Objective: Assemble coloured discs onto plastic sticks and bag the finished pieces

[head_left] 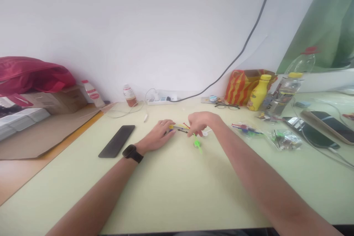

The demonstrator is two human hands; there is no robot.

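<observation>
My left hand (160, 135), with a black watch on its wrist, rests on the table. Its thumb and fingers lie on either side of one end of a small yellow-and-grey strip (179, 127). Just right of it, my right hand (201, 121) is bent downward with fingers curled; whatever they grip is hidden. Between the hands lie a thin red piece (186, 125) and a small dark piece (182, 131). A bright green plastic piece (197, 143) with thin arms sits just below my right fingers. Beside those fingers is a small white piece (205, 132).
Left of my hands lies a black phone (117, 141). To the right are clear bags of small coloured parts (246, 129), two more phones (311, 132) and bottles (284, 94). Glasses (227, 106), a striped bag (239, 86) and a power strip (162, 99) line the wall.
</observation>
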